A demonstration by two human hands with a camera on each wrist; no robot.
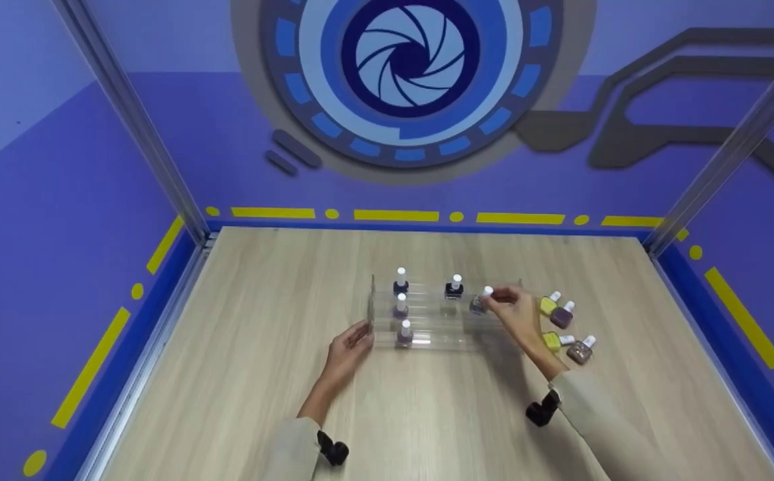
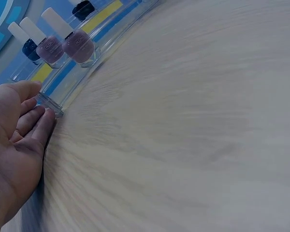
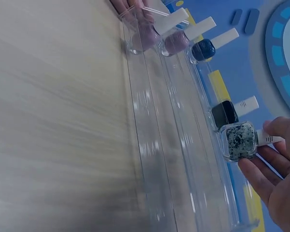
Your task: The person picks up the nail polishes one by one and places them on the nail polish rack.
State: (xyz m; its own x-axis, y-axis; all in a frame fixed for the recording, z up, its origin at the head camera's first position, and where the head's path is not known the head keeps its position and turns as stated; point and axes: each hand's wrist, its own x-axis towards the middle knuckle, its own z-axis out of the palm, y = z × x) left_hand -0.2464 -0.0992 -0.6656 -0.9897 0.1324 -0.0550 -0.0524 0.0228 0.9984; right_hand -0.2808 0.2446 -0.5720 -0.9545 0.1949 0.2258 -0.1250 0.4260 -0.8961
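Note:
My right hand (image 1: pixel 517 314) pinches the white cap of a nail polish bottle with black-and-white speckles (image 3: pixel 240 141), held over the right part of a clear tiered display rack (image 1: pixel 440 341). Just left of it on the back tier stands a dark nail polish bottle (image 3: pixel 224 114). My left hand (image 1: pixel 348 351) rests its fingertips against the rack's left end panel, thumb uppermost in the left wrist view. Near that end a dark blue bottle (image 3: pixel 203 50) and two mauve bottles (image 3: pixel 176 42) stand one per tier, caps up.
Right of the rack lie two yellow nail polish bottles (image 1: pixel 551 341), a purple one (image 1: pixel 561 315) and a glittery brown one (image 1: pixel 580 351) on the wooden table (image 1: pixel 260 280). Blue-purple panels (image 1: pixel 186 147) with metal corner posts enclose the back and sides.

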